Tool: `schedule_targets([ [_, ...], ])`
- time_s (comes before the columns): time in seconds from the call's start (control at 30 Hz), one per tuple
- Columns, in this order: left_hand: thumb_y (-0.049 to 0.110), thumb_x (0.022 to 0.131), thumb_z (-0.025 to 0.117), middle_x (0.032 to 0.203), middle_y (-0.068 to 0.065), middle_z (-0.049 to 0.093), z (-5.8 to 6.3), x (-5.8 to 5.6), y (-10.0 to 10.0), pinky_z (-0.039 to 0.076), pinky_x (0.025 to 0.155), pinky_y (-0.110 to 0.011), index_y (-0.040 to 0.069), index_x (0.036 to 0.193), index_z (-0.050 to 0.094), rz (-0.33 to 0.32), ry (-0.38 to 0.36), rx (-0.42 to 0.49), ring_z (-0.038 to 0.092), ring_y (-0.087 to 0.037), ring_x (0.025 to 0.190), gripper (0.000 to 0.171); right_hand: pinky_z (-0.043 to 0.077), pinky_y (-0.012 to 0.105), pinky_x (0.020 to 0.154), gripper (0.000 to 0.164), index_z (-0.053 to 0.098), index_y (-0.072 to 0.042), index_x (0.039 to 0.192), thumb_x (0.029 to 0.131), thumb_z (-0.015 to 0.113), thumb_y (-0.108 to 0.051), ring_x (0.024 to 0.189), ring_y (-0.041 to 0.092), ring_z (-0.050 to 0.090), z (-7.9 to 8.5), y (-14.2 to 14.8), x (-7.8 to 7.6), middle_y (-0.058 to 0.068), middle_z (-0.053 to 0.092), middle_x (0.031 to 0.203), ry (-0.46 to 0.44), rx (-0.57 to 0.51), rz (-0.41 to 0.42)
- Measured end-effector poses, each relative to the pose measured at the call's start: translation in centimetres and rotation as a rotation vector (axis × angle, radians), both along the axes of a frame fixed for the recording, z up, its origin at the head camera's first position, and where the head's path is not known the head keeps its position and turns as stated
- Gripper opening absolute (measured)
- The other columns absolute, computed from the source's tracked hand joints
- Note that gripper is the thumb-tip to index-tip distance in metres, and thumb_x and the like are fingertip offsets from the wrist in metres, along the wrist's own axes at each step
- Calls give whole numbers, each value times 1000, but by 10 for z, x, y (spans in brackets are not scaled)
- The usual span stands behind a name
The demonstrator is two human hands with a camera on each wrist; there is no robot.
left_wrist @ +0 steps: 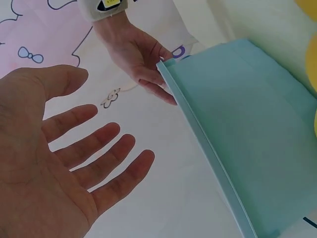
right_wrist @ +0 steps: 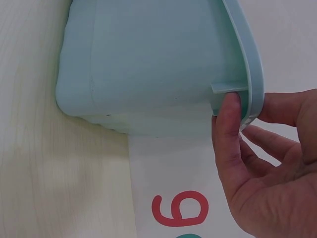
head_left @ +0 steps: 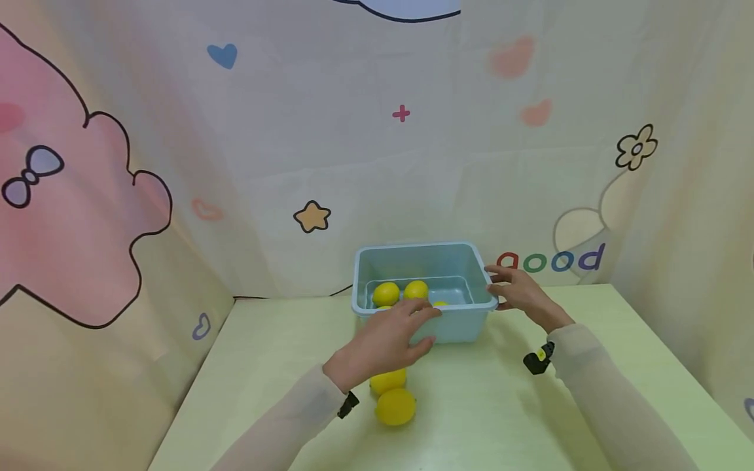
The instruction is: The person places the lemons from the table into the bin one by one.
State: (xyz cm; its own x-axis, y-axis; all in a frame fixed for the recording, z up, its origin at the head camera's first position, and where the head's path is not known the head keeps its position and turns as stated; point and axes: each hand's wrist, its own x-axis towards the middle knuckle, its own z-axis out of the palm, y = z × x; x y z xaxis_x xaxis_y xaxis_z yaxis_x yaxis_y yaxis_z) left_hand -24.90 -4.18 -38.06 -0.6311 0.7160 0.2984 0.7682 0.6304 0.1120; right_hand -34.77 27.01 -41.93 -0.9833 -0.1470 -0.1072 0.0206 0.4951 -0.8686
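A light blue plastic bin (head_left: 456,327) stands near the back of the table with several lemons in it, including one lemon (head_left: 385,294) beside another lemon (head_left: 415,291). My right hand (head_left: 526,296) grips the bin's right rim; in the right wrist view, fingers (right_wrist: 229,124) lie on both sides of that rim (right_wrist: 255,79). Palm down and holding nothing, my left hand (head_left: 383,340) hovers over the front of the bin, fingers spread and slightly bent. Below it, a front lemon (head_left: 396,407) lies on the table against another lemon (head_left: 389,381), partly covered by this hand.
The pale wooden table (head_left: 283,366) ends at a printed cloth backdrop (head_left: 353,157) just behind the bin. More cloth hangs on both sides. A thin dark cable (head_left: 341,290) runs along the back edge, left of the bin.
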Motion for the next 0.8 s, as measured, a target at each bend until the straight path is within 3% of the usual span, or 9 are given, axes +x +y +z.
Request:
schedule_targets([
  [0.07,38,97,59,138,0,55,-1,3,0,56,81,-21,21,139,54,-7,16,1,61,-15,112,46,59,42,87,62,29,-7,154,99,55,-13,118,40,58,0,0,0,29,40,146,3,-1,-1],
  [0.3,39,96,59,138,1,56,-7,15,-3,54,96,-31,21,138,54,-6,66,-10,57,-17,122,45,60,41,85,62,30,-7,154,98,56,-13,117,41,59,-3,0,0,29,41,146,11,0,3],
  [0.6,41,96,59,135,2,57,-26,30,-14,57,85,-31,24,136,55,-18,90,-57,56,-17,120,44,60,41,85,62,31,-8,154,98,56,-14,116,40,59,-5,2,0,28,41,145,13,-1,-2],
  [0.8,40,96,59,138,0,56,-41,38,-22,55,92,-31,25,138,54,-46,66,-98,56,-18,123,45,60,42,85,62,31,-7,154,98,56,-13,118,42,59,-4,2,-1,29,42,145,20,-2,-4],
])
